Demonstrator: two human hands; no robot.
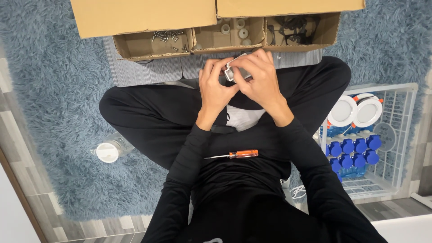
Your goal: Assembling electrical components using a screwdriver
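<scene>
While a small white-framed part is pinched by both hands, left and right, fitting seems underway; the screwdriver below the wrists is probably needed next.

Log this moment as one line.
left hand + right hand: gripping small white part | screwdriver: on lap | screws: in box

Blues, blacks and plain cardboard brown around my lap.

My black long sleeves and black trousers sit against the shaggy grey-blue pile rug; between my fingers is a small white-and-grey rectangular piece, its grey perhaps metal, hard to tell. The slim screwdriver with a clear orange handle has a silver shaft. The tan cardboard tray boxes rest on a grey ribbed mat. The white wire basket holds blue-capped parts and round white discs edged with orange. The floor is grey wood-grain plank.
</scene>
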